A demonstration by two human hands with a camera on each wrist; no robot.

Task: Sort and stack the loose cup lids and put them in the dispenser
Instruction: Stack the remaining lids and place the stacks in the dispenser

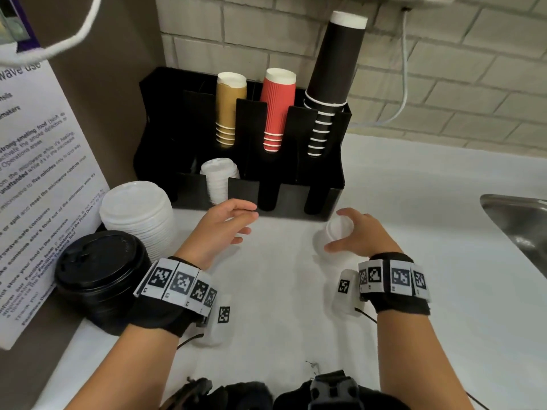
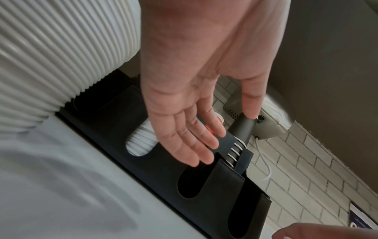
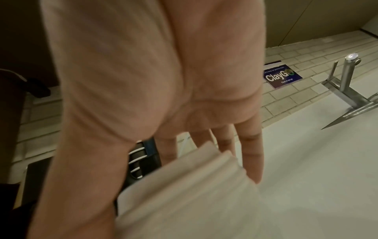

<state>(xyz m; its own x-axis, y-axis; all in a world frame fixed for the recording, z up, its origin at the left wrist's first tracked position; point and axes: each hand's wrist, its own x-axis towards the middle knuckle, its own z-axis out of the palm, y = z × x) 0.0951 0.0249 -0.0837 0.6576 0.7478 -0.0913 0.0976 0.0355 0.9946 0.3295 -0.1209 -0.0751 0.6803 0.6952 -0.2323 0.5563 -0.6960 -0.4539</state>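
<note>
- Right hand [image 1: 359,235] fingers curl around small white lids [image 1: 336,232]; square the edges first
- Left hand [image 1: 225,229] fingers spread, empty; steady the dispenser [image 1: 296,199]

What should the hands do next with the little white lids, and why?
Probably the right hand, which holds the small white lids, should carry them left to the dispenser slot where matching white lids already sit. The left hand hovers open nearby, holding nothing, so it could steady them.
</note>
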